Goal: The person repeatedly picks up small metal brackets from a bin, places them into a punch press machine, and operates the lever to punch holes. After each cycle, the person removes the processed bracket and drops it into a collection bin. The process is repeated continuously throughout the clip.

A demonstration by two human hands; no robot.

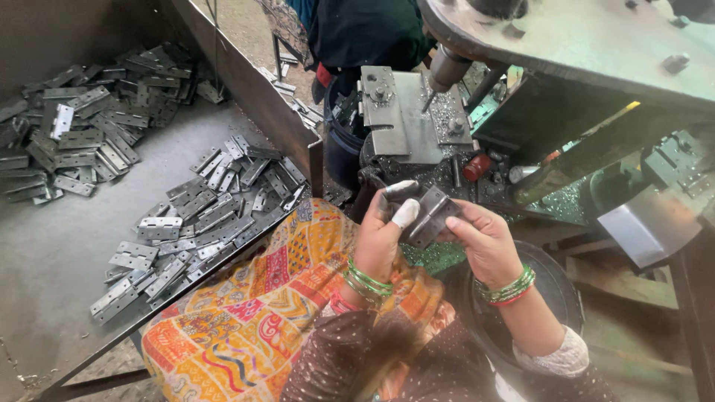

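1. Workshop floor seen from above, with a big grey metal tray (52,260) filling the left side, walled by a slanted steel sheet (246,89).
2. Drill press table (581,45) overhanging top right, its bit (428,100) pointing down at a steel jig plate (402,119) strewn with shavings.
3. Bright patchwork cloth (253,313) draped over the lap, bottom centre.
4. Two heaps of flat grey hinges in the tray: far heap (82,119) at upper left, near heap (201,223) just beside the cloth.
5. Left hand (380,238) raised with wrist bent back, green bangles (365,283) on it, white wraps on thumb and forefinger tips (406,212); fingers curled and pressed onto the left edge of a dark metal hinge (428,216).
6. Right hand (484,242) lifted opposite, palm turned inward, thumb and fingertips pinching the hinge's right edge; bangles (510,289) on this wrist too.
7. Hinge held between both hands, in the air below the jig plate and above the lap; long axis tilted, running from lower left up toward upper right, leaves folded partly open.
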